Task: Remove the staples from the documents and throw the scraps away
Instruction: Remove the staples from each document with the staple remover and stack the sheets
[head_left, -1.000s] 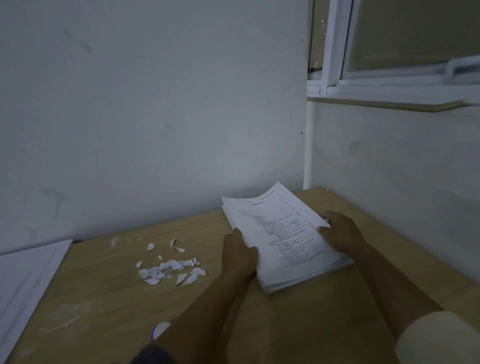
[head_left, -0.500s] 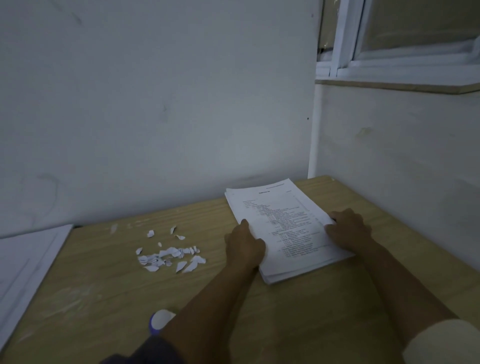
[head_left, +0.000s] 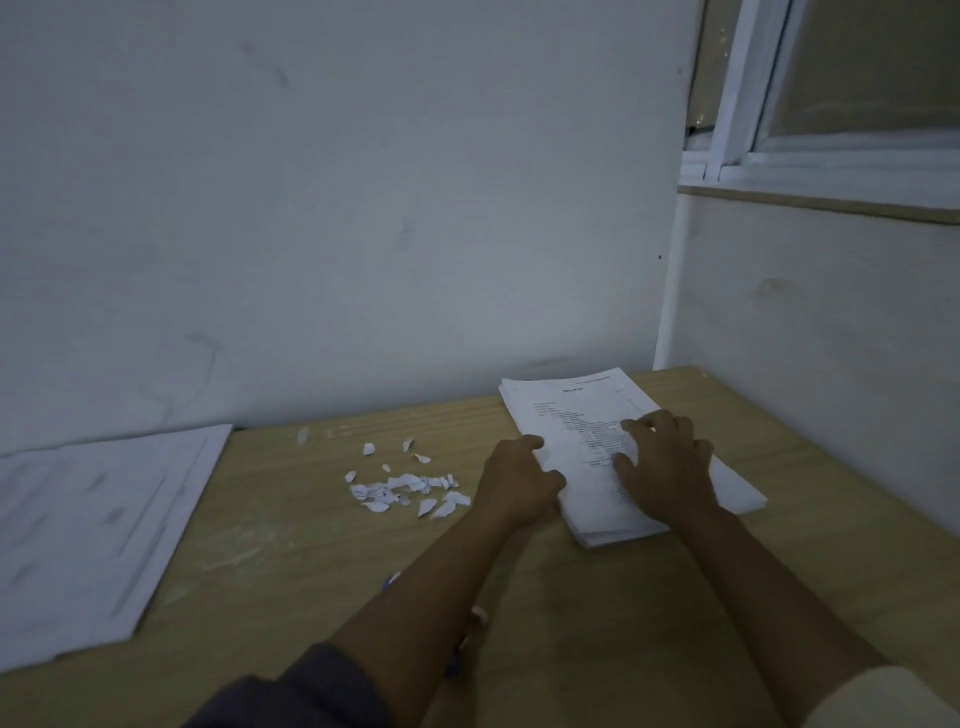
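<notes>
Down at the bottom edge of the frame, a dark sleeve (head_left: 311, 691) on the left and a pale sleeve (head_left: 893, 701) on the right, and both bare forearms reach up toward centre right. A small white and purple thing (head_left: 393, 579) peeks out beside the left forearm, mostly hidden, too little showing to name it.

Now the hands. The left hand (head_left: 519, 483) is at the left edge of the stack of documents (head_left: 576, 405), fingers curled in tight against that edge, thumb up on the top sheet. The right hand (head_left: 665, 467) lies on top of the stack, fingers spread and only slightly bent, pressing on the printed page, gripping nothing.

The stack itself sits right of centre on the pale wooden surface (head_left: 311, 545), angled, its far corner close to the back wall. It is thick, white, with rows of small black print on the top page; no staple can be made out in this dim light.

Left of the left hand, just apart from it, is a loose cluster of white paper scraps (head_left: 405, 486), with a few strays nearer the wall. At the far left edge lie large sheets (head_left: 93, 519), flat, with faint lines.

Behind it all is a plain grey-white wall (head_left: 363, 208), scuffed in places, and at upper right a white-framed window (head_left: 727, 104) over a ledge (head_left: 815, 200).
</notes>
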